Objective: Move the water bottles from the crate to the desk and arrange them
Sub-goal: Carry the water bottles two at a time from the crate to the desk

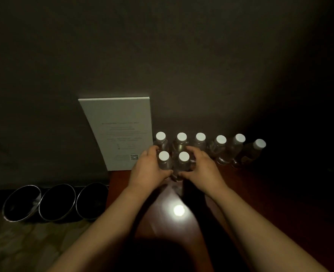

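Bowls (pixel 55 202) far left: three dark ones with metallic rims, in a row on the floor beside the desk (pixel 260 193). White placard (pixel 121 132) next, standing at the desk's back left corner against the wall, faint print and a QR code low on it.

Left hand (pixel 148 169) curls round the front-left bottle (pixel 164 160), fingers behind it, thumb in front near its base. Right hand (pixel 203 166) does the same on the front-right bottle (pixel 182 163), fingers wrapped round its far side, thumb low in front. Both gripping. The two front bottles stand upright, touching or nearly touching each other; can't tell which.

Back row (pixel 219 146): six white-capped clear bottles along the wall, running from beside the placard off to the right. The front pair sits just ahead of the two leftmost. Rightmost ones fade into shadow.

Reddish-brown desk surface, bright light reflection (pixel 178 210) between the forearms. Crate not in view.
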